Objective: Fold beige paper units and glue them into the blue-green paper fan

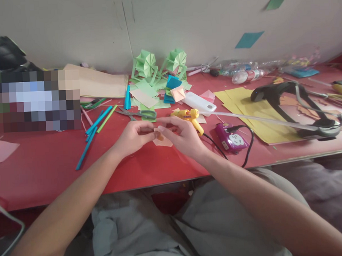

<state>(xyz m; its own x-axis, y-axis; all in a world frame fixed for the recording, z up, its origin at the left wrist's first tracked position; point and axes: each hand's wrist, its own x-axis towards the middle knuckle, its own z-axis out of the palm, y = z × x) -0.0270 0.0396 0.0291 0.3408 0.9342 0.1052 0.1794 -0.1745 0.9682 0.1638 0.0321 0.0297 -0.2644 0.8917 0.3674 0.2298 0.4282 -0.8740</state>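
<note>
My left hand [136, 137] and my right hand [183, 135] meet over the red table [127, 175], thumbs and index fingers pinched together around a small piece of pale peach paper [163, 142]. Part of that paper shows below the fingertips; the rest is hidden by them. Just beyond my right hand lies a yellow glue gun [186, 114], partly covered by the hand. Grey-green scissors [147, 114] rest behind my left hand. Farther back, a folded peach paper piece [178, 93] sits against blue folded paper [173, 82].
Two green folded-paper shapes [146, 63] stand by the wall. Blue paper sticks [87, 148] lie left. A purple power adapter [232, 137] with a black cable, yellow sheets [252, 115] and a black headset-like frame [283, 96] are right. A white hot-glue-like stick crosses them.
</note>
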